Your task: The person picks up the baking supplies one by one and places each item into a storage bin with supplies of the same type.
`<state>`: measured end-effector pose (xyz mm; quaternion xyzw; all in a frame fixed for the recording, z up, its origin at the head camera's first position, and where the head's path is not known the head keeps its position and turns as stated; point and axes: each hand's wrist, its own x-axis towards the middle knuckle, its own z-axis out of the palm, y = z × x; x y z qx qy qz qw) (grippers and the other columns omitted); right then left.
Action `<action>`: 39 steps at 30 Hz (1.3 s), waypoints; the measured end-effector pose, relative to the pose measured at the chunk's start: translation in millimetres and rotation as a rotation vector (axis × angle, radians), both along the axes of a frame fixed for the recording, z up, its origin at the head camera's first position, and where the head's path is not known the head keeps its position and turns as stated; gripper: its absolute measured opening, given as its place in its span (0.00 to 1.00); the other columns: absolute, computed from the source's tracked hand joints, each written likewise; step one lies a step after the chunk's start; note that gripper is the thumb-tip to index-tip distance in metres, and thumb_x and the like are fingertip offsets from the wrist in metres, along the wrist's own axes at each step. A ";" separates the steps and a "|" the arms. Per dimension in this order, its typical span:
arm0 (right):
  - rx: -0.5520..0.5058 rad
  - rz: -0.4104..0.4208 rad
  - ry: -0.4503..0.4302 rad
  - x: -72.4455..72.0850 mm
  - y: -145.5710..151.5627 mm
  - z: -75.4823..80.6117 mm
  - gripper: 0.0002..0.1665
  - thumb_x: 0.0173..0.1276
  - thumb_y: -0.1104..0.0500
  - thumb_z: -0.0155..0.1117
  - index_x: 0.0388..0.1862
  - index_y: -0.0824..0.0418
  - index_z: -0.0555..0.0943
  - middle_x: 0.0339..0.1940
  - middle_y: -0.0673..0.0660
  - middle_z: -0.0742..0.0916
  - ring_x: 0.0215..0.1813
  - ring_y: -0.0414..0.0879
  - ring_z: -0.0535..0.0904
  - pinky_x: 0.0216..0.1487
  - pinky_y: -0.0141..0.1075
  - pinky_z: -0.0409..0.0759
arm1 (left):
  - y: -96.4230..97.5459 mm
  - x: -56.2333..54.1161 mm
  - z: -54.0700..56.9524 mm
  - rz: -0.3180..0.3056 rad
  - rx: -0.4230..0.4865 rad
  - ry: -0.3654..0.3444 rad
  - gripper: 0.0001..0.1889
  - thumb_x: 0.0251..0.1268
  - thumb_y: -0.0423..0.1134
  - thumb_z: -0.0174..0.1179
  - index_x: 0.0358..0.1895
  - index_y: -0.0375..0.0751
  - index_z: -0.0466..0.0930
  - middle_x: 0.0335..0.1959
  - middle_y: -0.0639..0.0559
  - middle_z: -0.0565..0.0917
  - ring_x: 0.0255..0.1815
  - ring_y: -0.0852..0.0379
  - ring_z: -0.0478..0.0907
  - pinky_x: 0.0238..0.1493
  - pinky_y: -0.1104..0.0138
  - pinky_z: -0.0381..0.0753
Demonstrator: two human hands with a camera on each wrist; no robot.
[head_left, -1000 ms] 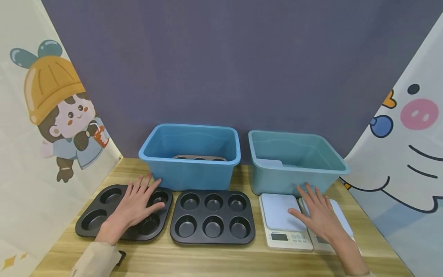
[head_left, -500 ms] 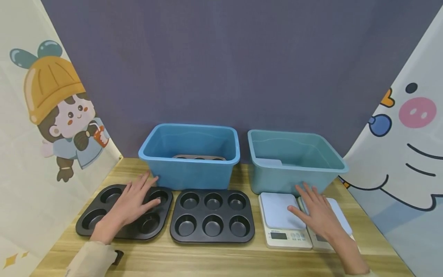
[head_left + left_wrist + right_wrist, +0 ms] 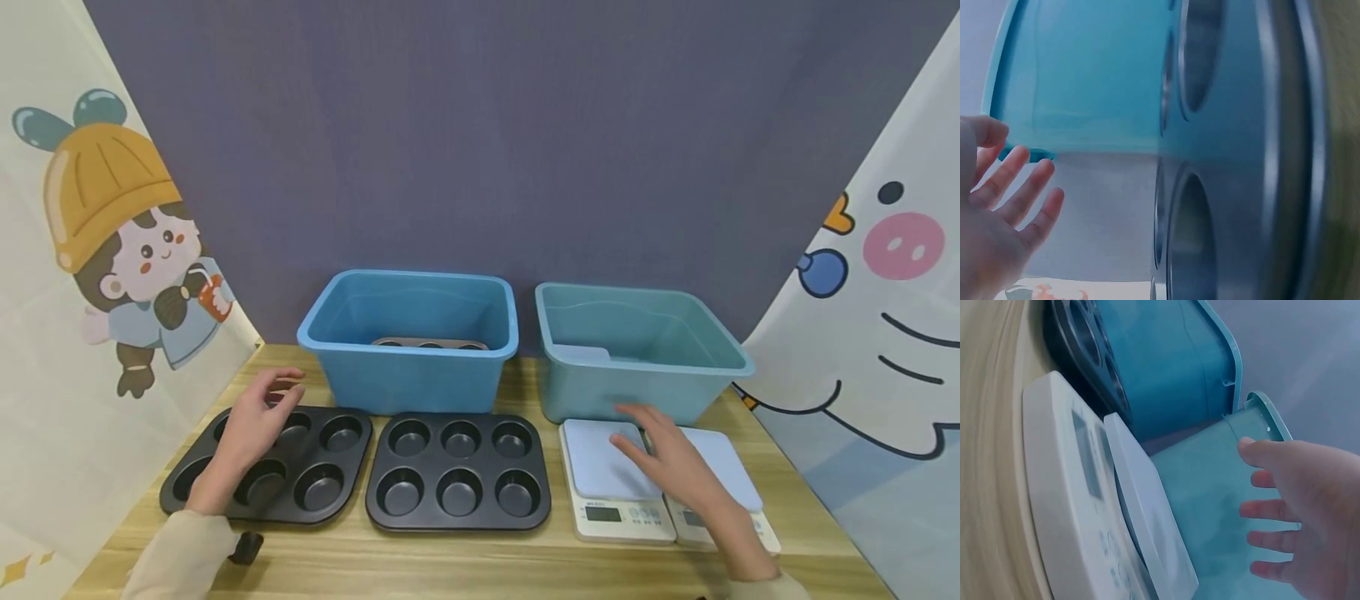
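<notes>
Left hand [image 3: 252,423] above left muffin tin [image 3: 309,443], right hand [image 3: 670,460] above kitchen scales

Observed standing by the wood-grain table [image 3: 465,571]; sides are the person's own.

Left hand: fingers loosely bent, thumb parted from them by a moderate gap, nothing held. Left wrist view shows a clear space between the hand and the dark metal of the left muffin tin.

Right hand: fingers extended and slightly spread, thumb set wide, nothing held. It is raised over the two digital scales, left scale [image 3: 606,467] and right scale [image 3: 723,468], which lie side by side with displays toward the person. Right wrist view shows the hand apart from the left scale's white platform.

Centre muffin tin [image 3: 459,463]: six cups, flat on the table between the left muffin tin and the left scale, just in front of the blue bin [image 3: 412,382]. Inside that bin: a brownish cupped tin [image 3: 431,342], partly hidden by the rim.

Teal bin [image 3: 592,393] stands behind the scales. A pale flat object [image 3: 581,353] lies inside; identity cannot be told.
</notes>
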<state>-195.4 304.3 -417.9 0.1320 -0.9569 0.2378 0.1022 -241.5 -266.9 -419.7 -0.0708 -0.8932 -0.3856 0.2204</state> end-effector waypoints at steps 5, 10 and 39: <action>-0.081 0.031 -0.038 -5.6 -9.5 -0.9 0.31 0.75 0.44 0.58 0.69 0.58 0.71 0.66 0.61 0.78 0.69 0.62 0.71 0.63 0.61 0.70 | 7.8 -3.5 4.3 0.031 0.183 -0.001 0.20 0.76 0.46 0.54 0.61 0.36 0.72 0.57 0.42 0.78 0.49 0.72 0.75 0.45 0.82 0.70; -0.147 0.055 -0.069 -8.0 -19.4 -4.7 0.30 0.74 0.47 0.59 0.70 0.58 0.71 0.64 0.60 0.80 0.67 0.60 0.74 0.62 0.62 0.71 | 19.1 -10.3 10.9 0.024 0.336 0.014 0.22 0.75 0.46 0.54 0.63 0.36 0.69 0.60 0.45 0.74 0.48 0.78 0.73 0.44 0.82 0.71; -0.183 0.162 -0.027 -23.2 -50.7 -7.5 0.25 0.73 0.51 0.61 0.65 0.61 0.75 0.60 0.57 0.83 0.61 0.55 0.79 0.59 0.55 0.77 | 35.7 -50.2 18.5 -0.040 0.481 -0.102 0.32 0.77 0.54 0.48 0.76 0.47 0.54 0.72 0.42 0.59 0.58 0.55 0.66 0.52 0.68 0.66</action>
